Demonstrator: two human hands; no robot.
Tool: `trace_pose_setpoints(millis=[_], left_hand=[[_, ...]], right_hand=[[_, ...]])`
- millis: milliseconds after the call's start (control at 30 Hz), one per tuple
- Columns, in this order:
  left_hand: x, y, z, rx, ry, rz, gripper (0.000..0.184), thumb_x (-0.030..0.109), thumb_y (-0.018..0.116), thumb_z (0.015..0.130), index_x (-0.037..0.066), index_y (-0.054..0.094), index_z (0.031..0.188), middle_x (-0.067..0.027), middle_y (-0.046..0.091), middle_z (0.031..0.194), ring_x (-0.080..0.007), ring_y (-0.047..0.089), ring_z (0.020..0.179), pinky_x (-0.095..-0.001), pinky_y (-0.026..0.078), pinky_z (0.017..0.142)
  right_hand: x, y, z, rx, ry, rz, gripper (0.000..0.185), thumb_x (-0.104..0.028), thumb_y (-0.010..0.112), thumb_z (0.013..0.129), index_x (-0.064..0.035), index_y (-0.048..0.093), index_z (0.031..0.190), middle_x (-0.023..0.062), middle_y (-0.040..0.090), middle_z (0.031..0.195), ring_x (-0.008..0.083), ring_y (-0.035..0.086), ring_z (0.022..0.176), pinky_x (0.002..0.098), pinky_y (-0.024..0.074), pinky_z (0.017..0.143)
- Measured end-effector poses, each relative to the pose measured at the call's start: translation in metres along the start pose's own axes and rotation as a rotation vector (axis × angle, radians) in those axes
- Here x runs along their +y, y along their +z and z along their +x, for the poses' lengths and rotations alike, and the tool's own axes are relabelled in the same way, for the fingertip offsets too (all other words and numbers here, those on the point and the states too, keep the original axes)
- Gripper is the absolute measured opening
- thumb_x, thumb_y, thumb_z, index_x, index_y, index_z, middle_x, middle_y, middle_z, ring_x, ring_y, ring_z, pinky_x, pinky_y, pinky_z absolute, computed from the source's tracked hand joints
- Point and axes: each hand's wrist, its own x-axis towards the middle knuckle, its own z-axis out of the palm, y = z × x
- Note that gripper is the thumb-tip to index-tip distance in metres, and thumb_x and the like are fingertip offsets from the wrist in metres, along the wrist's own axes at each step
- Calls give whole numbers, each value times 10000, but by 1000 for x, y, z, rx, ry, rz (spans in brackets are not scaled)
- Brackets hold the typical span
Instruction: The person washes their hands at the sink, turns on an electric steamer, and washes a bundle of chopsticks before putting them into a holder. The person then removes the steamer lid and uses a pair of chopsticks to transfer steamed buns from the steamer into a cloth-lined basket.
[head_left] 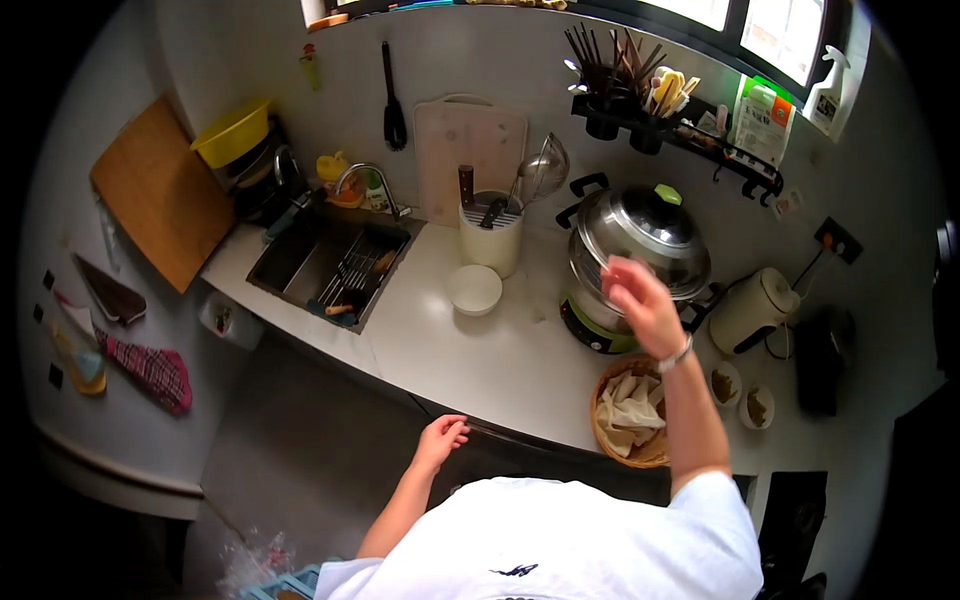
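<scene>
Marbled worktop (540, 370) runs beneath a window, with a sink (300, 255) set into it, well beyond the left grip (442, 442) and off to its left. I have the right grip (645, 310) raised at the near side of the pot (590, 280), fingers loosely bent and parted, nothing visible in it; whether a fingertip touches the pot, I cannot tell. Left grip hangs off the near edge over the floor, half curled, with nothing I can see in it.

Just beyond the right grip is the pot's lid (630, 220), green knob (667, 194) uppermost. Nearer me than that grip is the basket (601, 432), a cloth (630, 412) bunched inside, partly behind my forearm. Right of the grip stand a kettle (750, 310) and, nearer, two small bowls (737, 380) with something greenish-brown in them; well to its left, a white bowl (475, 290).

As for progress, the lid is on and the small bowls are filled. I'd judge this a pause between handlings; the lid hides the pot's contents, so how much is left I cannot tell.
</scene>
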Motion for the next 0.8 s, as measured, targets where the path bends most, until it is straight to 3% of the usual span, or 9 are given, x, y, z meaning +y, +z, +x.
trace_pose_setpoints(millis=[167, 267, 300, 467, 567, 733, 800], left_hand=[[10, -67, 0, 91, 4, -6, 207, 151, 498, 913, 39, 576, 1069, -67, 633, 891, -95, 588, 702, -207, 467, 610], [20, -78, 5, 92, 24, -65, 201, 138, 490, 915, 30, 568, 1064, -65, 630, 877, -96, 587, 697, -204, 466, 603], [22, -81, 13, 72, 26, -96, 199, 140, 503, 908, 32, 573, 1060, -61, 632, 879, -91, 585, 701, -203, 460, 603], [31, -84, 34, 29, 13, -132, 206, 138, 515, 902, 33, 574, 1070, -60, 635, 885, -91, 587, 712, -206, 457, 618], [41, -93, 48, 49, 13, -101, 212, 146, 519, 901, 36, 575, 1074, -61, 635, 889, -93, 587, 716, -205, 456, 620], [59, -112, 74, 80, 14, -86, 215, 161, 511, 905, 38, 576, 1069, -63, 633, 894, -99, 586, 718, -206, 456, 622], [66, -115, 88, 94, 4, -69, 213, 166, 506, 907, 39, 575, 1064, -63, 632, 896, -102, 586, 723, -210, 457, 625]], right_hand=[[-19, -2, 112, 140, -210, -129, 495, -149, 649, 825, 8, 441, 1245, 67, 560, 1115, 130, 538, 1000, 258, 432, 888], [-33, -23, 170, 283, -373, -419, 645, -218, 716, 770, 38, 403, 1271, 135, 543, 1164, 182, 518, 1060, 287, 419, 913], [-51, -30, 200, 420, -389, -542, 710, -261, 733, 751, 55, 382, 1281, 157, 534, 1184, 203, 513, 1074, 299, 416, 917], [-63, -70, 283, 628, -295, -769, 943, -409, 788, 652, 117, 328, 1285, 197, 536, 1148, 254, 528, 1051, 307, 418, 910], [-62, -77, 321, 674, -319, -822, 992, -476, 784, 619, 124, 337, 1271, 217, 540, 1138, 274, 529, 1069, 311, 417, 918], [-61, -69, 369, 703, -305, -920, 962, -447, 787, 624, 116, 341, 1264, 272, 501, 1193, 338, 499, 1131, 346, 401, 957], [-65, -58, 379, 700, -402, -961, 948, -453, 780, 628, 111, 349, 1257, 271, 509, 1183, 339, 513, 1112, 345, 403, 957]])
